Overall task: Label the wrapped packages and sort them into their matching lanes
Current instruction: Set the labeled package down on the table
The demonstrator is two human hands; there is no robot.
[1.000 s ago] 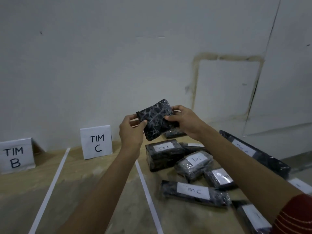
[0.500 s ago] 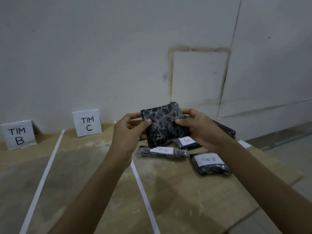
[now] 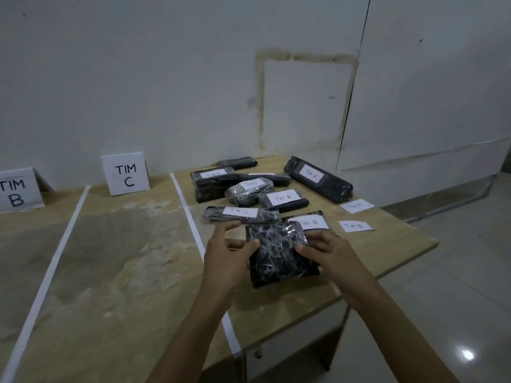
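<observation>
Your left hand pinched the left edge of the unlabelled wrapped package, thumb on top and forefinger lifted. Your right hand gripped its right edge, thumb on top. The package sat between them, nearly square with no clear long axis, broad face up, low over the table; contact was unclear. Just beyond your fingers lay a "Tim B" package and a long "Tim C" package. Right of your right hand lay a loose "Tim B" label. A white tape line ran beside your left hand, the TIM C sign farther left.
</observation>
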